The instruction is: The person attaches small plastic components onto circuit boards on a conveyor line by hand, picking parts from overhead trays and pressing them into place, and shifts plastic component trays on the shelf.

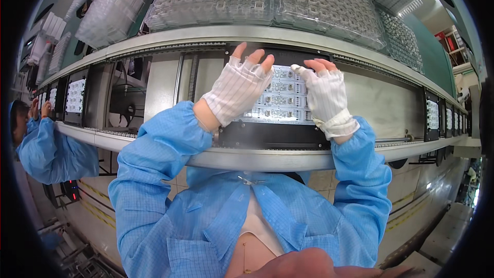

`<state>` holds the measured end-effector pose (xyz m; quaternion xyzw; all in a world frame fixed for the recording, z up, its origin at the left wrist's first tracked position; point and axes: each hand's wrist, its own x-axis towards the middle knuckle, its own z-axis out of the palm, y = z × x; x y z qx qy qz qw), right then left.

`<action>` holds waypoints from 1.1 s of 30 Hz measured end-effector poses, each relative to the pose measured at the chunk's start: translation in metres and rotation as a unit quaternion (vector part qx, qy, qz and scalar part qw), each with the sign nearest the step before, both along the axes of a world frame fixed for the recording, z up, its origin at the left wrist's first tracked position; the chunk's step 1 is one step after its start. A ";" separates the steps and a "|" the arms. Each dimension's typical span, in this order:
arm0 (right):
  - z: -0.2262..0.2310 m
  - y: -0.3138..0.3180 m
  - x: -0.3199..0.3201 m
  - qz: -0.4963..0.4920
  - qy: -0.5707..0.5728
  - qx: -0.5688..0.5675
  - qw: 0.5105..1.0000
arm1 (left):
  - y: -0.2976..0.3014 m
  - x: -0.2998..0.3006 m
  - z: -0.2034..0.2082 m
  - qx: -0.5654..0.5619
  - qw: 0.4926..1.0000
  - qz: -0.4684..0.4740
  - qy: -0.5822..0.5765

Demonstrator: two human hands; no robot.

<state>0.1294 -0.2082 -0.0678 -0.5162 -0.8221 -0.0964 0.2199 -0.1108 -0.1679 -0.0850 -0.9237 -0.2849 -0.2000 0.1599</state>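
Note:
A white circuit board panel (283, 101) with several rows of small components lies in a black carrier plate (275, 136) on the conveyor before me. My left hand (237, 86), in a striped white glove with bare fingertips, hovers over the board's left side, its fingers apart and nothing seen in them. At the board's upper right is my right hand (327, 92), gloved alike, with one white-covered fingertip close to the top edge. Its other fingers are bent and spaced apart, and no held thing shows. Parts of the board are covered by both hands.
Clear plastic trays (216, 0) are stacked behind the conveyor's far rail (247, 33). More carriers with boards (75, 95) sit along the line at left, and others (432, 116) at right. A co-worker in a blue sleeve (56, 146) is at the left. The near rail (257, 159) crosses before me.

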 end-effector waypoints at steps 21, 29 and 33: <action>-0.010 -0.027 -0.007 0.001 -0.117 0.002 0.993 | -0.027 -0.013 0.023 -0.085 0.994 -0.061 -0.027; 0.002 -0.045 0.010 0.033 -0.020 -0.030 0.999 | -0.031 -0.007 0.018 -0.078 0.995 -0.066 0.005; 0.005 -0.052 0.002 0.019 -0.079 -0.050 0.995 | -0.034 -0.009 0.027 -0.097 0.991 -0.092 -0.021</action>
